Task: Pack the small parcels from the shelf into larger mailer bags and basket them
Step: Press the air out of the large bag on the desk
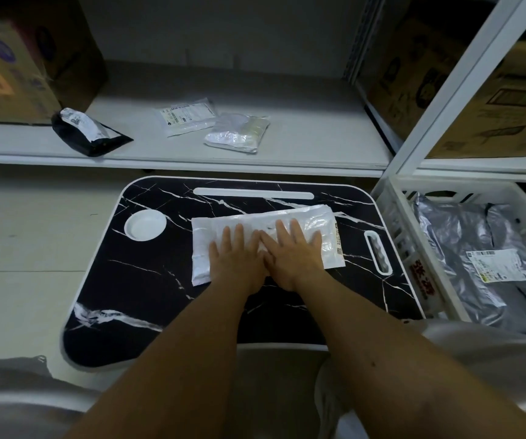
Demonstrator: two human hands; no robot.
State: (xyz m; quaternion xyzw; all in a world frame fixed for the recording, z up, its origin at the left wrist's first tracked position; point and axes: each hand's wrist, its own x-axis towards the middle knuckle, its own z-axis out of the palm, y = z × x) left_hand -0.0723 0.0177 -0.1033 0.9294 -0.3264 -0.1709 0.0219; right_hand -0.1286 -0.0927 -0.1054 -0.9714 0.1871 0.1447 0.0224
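While pressed flat, white mailer bag (325, 229) lengthwise left-right

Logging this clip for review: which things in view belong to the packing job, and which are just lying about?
Part of the job:
white mailer bag, pressed flat by left hand and right hand
black parcel, labelled parcel, clear parcel on the shelf
white basket holding grey mailer bags

Lying about:
cardboard boxes
marbled lap table, work surface only
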